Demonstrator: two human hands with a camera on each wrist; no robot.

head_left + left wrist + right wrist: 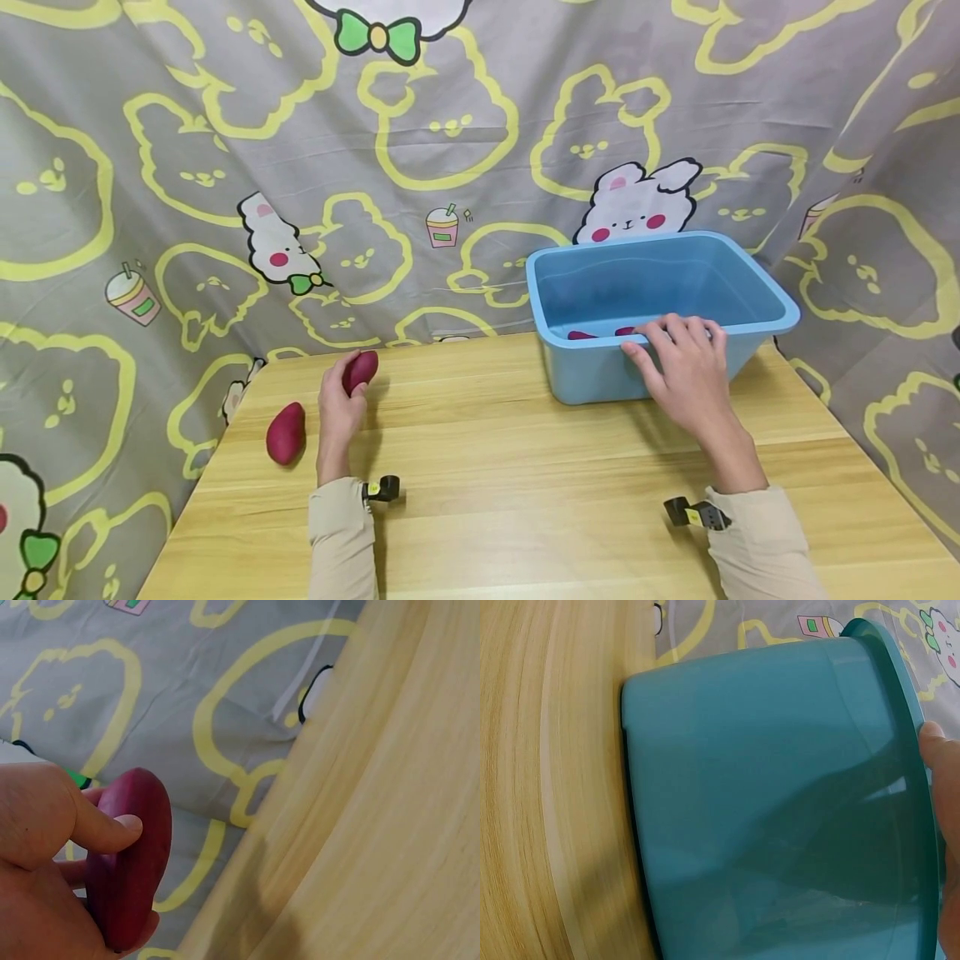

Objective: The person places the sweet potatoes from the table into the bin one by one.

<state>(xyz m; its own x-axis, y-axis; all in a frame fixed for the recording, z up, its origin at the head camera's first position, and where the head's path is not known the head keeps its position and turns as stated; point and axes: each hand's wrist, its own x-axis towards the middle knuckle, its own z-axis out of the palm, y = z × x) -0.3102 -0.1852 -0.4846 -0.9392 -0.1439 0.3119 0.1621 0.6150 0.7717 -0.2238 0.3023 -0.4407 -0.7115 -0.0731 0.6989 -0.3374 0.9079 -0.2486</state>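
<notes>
My left hand (341, 408) holds a purple-red sweet potato (362, 372) near the back left of the table. In the left wrist view, the thumb lies across the front of the sweet potato (133, 862), with fingers behind it. Another sweet potato (286, 434) lies on the table left of that hand. My right hand (686, 371) grips the near rim of a blue plastic tub (600, 371), its fingers bent over the edge. The right wrist view shows the thumb on the rim beside the tub's outer wall (765, 787). Inside the tub, purple-red pieces (582, 335) show partly above the near rim.
The wooden table (480, 500) runs back to a grey cartoon-print curtain (450, 108), which also hangs along both sides. The tub stands at the back right, close to the curtain. Each wrist wears a small black camera.
</notes>
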